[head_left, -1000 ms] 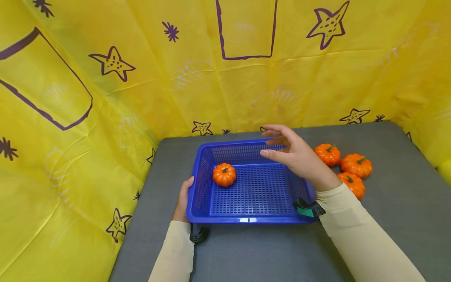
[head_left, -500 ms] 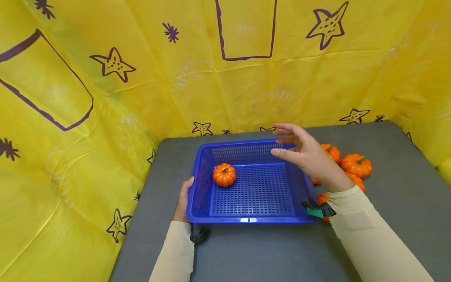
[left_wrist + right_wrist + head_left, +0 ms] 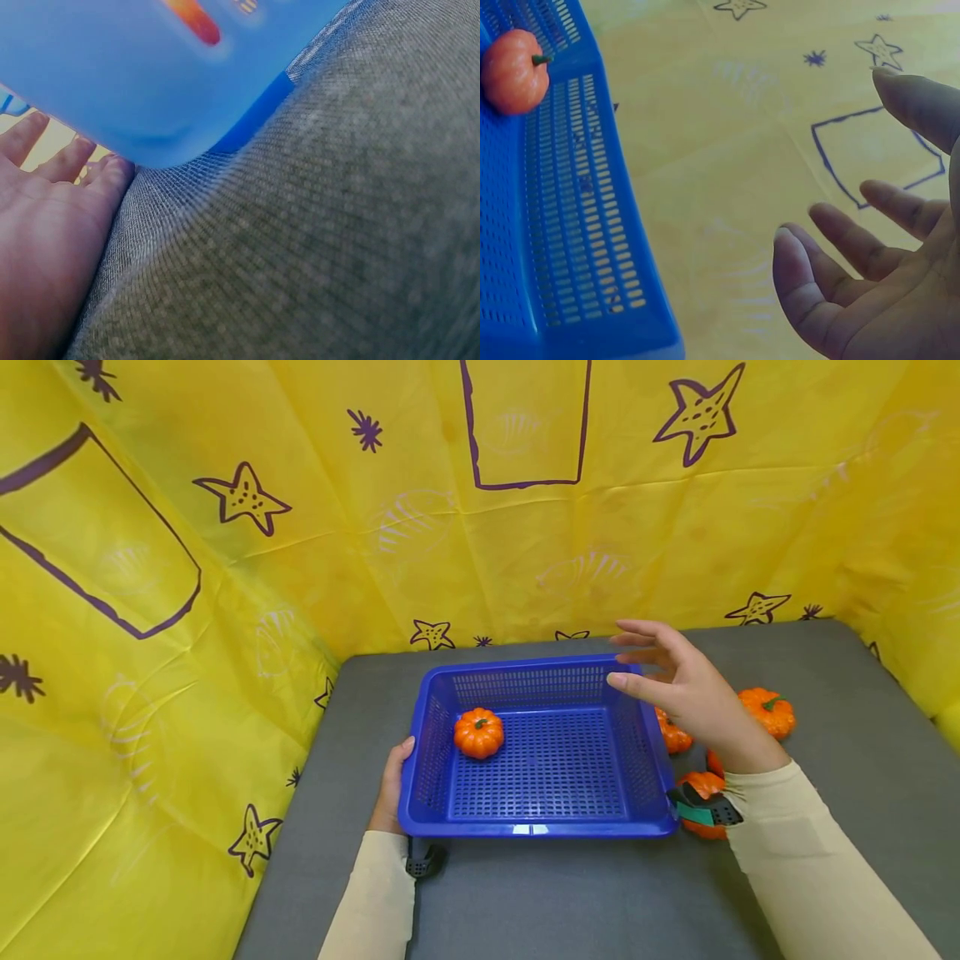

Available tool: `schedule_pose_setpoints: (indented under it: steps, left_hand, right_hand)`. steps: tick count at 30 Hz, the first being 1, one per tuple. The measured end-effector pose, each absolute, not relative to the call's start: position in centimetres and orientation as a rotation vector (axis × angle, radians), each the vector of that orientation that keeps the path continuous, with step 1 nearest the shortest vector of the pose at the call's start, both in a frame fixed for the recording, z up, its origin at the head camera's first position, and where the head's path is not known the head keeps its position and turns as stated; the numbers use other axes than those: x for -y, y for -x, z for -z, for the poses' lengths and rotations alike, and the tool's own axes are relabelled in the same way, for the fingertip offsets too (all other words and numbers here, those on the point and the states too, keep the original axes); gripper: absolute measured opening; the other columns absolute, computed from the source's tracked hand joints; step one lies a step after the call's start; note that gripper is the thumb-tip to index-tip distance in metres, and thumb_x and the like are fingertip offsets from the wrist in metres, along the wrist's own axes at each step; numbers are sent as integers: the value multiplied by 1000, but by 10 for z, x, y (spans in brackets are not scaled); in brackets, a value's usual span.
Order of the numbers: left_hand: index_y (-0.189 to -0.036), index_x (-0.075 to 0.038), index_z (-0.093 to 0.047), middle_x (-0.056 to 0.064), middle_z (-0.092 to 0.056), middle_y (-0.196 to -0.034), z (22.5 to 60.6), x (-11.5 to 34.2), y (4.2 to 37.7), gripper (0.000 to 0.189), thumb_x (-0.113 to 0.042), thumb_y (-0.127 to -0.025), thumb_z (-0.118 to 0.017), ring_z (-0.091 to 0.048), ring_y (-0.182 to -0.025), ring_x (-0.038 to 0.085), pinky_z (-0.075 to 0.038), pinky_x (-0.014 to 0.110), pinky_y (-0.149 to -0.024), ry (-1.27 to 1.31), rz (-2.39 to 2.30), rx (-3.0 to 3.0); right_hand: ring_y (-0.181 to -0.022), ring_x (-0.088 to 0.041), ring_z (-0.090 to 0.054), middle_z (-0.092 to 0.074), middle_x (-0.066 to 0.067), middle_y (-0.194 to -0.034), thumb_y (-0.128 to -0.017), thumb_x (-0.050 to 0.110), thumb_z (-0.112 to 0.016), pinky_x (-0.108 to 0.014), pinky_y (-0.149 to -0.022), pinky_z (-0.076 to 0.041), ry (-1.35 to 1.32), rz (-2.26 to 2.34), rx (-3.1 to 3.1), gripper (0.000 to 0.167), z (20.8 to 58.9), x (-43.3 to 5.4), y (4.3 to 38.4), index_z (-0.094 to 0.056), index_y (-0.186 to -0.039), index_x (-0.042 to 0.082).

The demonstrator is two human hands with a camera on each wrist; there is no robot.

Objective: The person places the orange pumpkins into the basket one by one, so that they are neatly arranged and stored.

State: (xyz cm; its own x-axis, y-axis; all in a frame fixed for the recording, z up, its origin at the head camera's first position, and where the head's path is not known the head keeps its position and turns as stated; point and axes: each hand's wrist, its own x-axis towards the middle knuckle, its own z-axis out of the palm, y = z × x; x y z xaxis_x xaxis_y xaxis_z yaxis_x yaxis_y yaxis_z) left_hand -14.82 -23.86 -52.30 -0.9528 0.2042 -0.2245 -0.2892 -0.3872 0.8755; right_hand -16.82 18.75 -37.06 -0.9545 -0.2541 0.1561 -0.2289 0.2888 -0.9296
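A blue plastic basket [image 3: 600, 829] with slotted walls lies in front of me, one small orange pumpkin [image 3: 478, 732] inside at the left. My left hand [image 3: 388, 787] holds the basket's left side, thumb at the rim. In the left wrist view its fingers [image 3: 71, 161] reach to the basket's outer wall. Over the basket's far right corner, my right hand [image 3: 693, 697] is raised with fingers spread and loosely bent, nothing in it. The right wrist view shows that empty palm [image 3: 900, 315] apart from the basket's slotted wall [image 3: 592, 202].
Several more orange pumpkins stand on the grey table right of the basket, partly hidden by my right arm: one farther back [image 3: 767, 712], one by the basket wall [image 3: 675, 735], one nearer [image 3: 703, 828]. A yellow patterned cloth [image 3: 510, 552] walls the table behind and at both sides.
My right hand has moved right, from above the basket's inside toward its right rim and the pumpkins outside. The left hand, basket and pumpkin inside stay as they were.
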Motion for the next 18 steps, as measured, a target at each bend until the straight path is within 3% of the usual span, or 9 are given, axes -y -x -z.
schedule_pose_setpoints:
  steps: [7,18]
  left_hand:
    - [-152,-5,-51,11,-71,-128,522,238,148,67,-53,-106,-40,-68,-107,25,-57,38,-89,138,-2381,-1551]
    - [-157,-6,-47,12,-70,-131,523,239,147,70,-55,-107,-40,-68,-108,24,-57,38,-90,120,-2370,-1547]
  right_hand:
    - [-139,-26,-51,-52,-1,-156,-106,25,-74,-24,-94,-53,447,1815,-2527,68,371,-201,163,-41,-166,26]
    - [-134,-21,-52,-53,0,-155,-107,21,-73,-21,-92,-53,366,1831,-2560,67,375,-221,154,-42,-166,26]
